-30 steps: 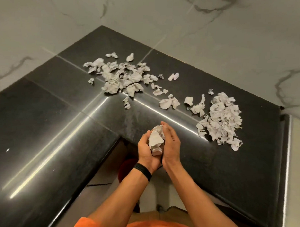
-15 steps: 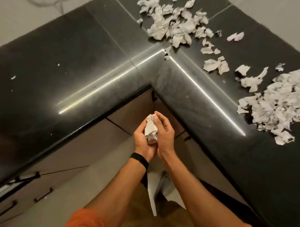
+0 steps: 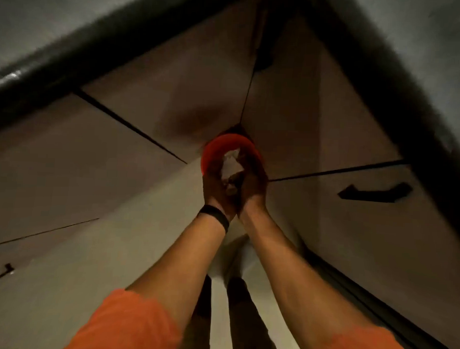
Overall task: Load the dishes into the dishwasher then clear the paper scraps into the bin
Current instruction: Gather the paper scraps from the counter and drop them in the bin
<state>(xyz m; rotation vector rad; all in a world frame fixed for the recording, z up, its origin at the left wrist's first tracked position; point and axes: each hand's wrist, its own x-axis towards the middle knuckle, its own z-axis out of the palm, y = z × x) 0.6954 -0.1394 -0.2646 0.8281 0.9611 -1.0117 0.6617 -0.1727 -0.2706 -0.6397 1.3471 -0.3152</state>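
Both my hands are lowered over a red round bin (image 3: 216,147) that stands on the floor in the corner under the counter. My left hand (image 3: 214,192) and my right hand (image 3: 253,187) are cupped together, heels touching. Between them they hold a wad of white paper scraps (image 3: 231,166), which sits just above the bin's mouth. The picture is blurred, so I cannot tell whether any scraps are dropping. The scraps on the countertop are out of view.
Brown cabinet fronts meet in the corner behind the bin, with a black drawer handle (image 3: 375,192) at the right. The dark countertop edge (image 3: 71,59) overhangs above. My legs (image 3: 234,313) stand on a pale floor (image 3: 90,253).
My view has swung down from the countertop to the floor corner. Both hands have carried the paper wad down and forward to just over the red bin.
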